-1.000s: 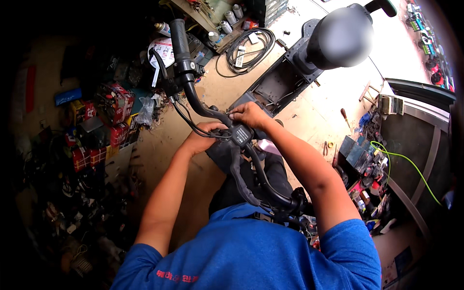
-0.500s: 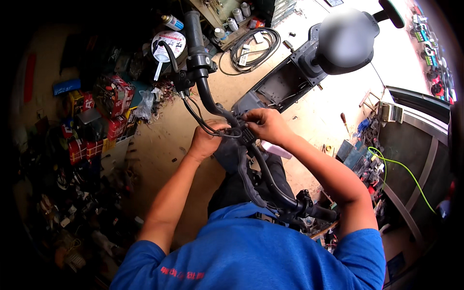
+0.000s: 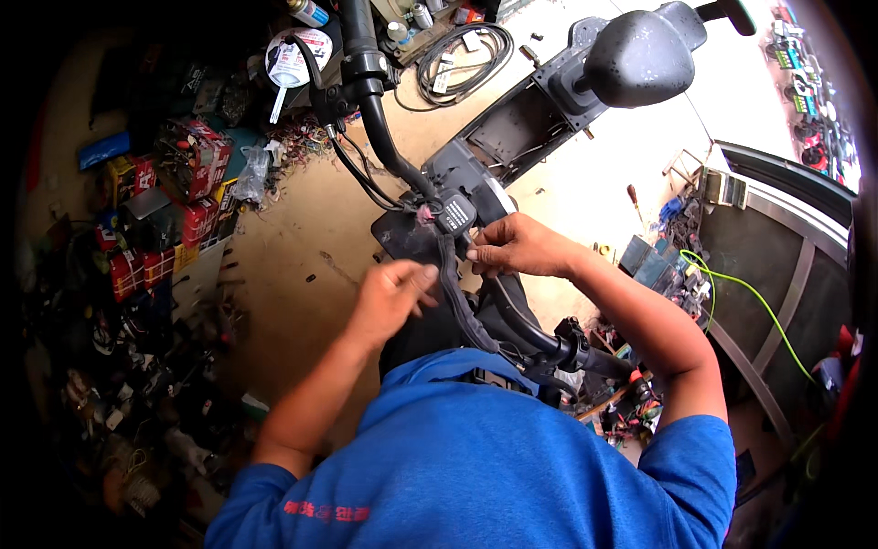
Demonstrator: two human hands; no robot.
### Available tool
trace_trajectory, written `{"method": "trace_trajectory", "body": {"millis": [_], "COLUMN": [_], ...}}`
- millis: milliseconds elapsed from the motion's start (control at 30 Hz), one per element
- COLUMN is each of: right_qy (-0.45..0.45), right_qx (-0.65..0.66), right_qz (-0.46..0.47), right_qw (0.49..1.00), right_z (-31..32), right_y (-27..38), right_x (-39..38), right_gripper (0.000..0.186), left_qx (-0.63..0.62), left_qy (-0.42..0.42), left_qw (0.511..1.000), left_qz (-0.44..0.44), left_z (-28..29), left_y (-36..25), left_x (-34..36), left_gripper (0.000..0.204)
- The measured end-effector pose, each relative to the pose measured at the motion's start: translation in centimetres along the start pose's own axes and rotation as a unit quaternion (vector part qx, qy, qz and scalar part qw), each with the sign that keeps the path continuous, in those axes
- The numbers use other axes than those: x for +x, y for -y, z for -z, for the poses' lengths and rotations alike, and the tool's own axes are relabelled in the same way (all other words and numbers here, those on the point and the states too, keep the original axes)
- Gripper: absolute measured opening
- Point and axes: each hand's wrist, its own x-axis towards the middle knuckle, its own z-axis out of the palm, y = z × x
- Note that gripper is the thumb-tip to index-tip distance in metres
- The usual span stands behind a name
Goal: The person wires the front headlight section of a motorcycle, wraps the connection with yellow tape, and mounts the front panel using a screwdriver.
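Both your hands sit lower on the bar than in the earlier frame: your left hand [image 3: 391, 300] is off the cables [image 3: 361, 179] and down to the left, and your right hand [image 3: 519, 249] is below the little black box [image 3: 455, 213], not up beside it. Your left fingers curl loosely and look blurry. They are near the fat black cord [image 3: 455, 295] but seem apart from it, and I cannot tell if they hold something small. Your right thumb and fingertips bunch close together at the bar, just under the box. I cannot tell if they pinch a tiny thing there.

The handlebar [image 3: 381, 137] is right in front of you. It runs long and slanted, from the top left down to the lower right, past your right fingertips. So your right hand is the nearer one. The box is up and to the left of it, and up and to the right of your left hand. A bit of pink stuff [image 3: 425, 215] sits just left of the box.

Past the bar, you see an open black tray [image 3: 514, 131], with a loop of black cord [image 3: 426, 78] near it. Farther left are a white fan [image 3: 294, 59] and red boxes [image 3: 195, 160]. To the right are a screwdriver [image 3: 633, 195] and a green hose [image 3: 750, 285].
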Motion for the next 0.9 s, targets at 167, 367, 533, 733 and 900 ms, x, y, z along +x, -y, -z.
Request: {"method": "trace_trajectory", "body": {"millis": [167, 367, 533, 733, 900], "right_qy": [0.007, -0.013, -0.016, -0.087, -0.065], "right_qx": [-0.003, 0.082, 0.113, 0.200, 0.181], "right_qz": [-0.044, -0.087, -0.099, -0.132, -0.147], "right_qw": [0.999, 0.993, 0.989, 0.967, 0.970], "right_z": [-1.1, -2.4, -2.2, -2.7, -2.3], "right_y": [-0.1, -0.1, -0.2, 0.0, -2.5], "right_x": [1.7, 3.0, 3.0, 3.0, 5.7], "right_gripper": [0.040, 0.037, 0.031, 0.035, 0.036], "left_qx": [-0.219, -0.450, -0.367, -0.119, -0.044], "left_qy": [0.091, 0.160, 0.067, -0.117, -0.139], "left_qw": [0.962, 0.872, 0.923, 0.986, 0.988], "left_qz": [0.137, 0.104, 0.094, -0.009, -0.055], "left_z": [-4.2, -3.9, -3.0, -3.3, -2.2], "left_y": [-0.6, 1.3, 4.0, 3.7, 3.5], "left_x": [-1.6, -1.2, 0.6, 3.1, 3.6], "left_gripper": [0.054, 0.044, 0.039, 0.015, 0.016]}}
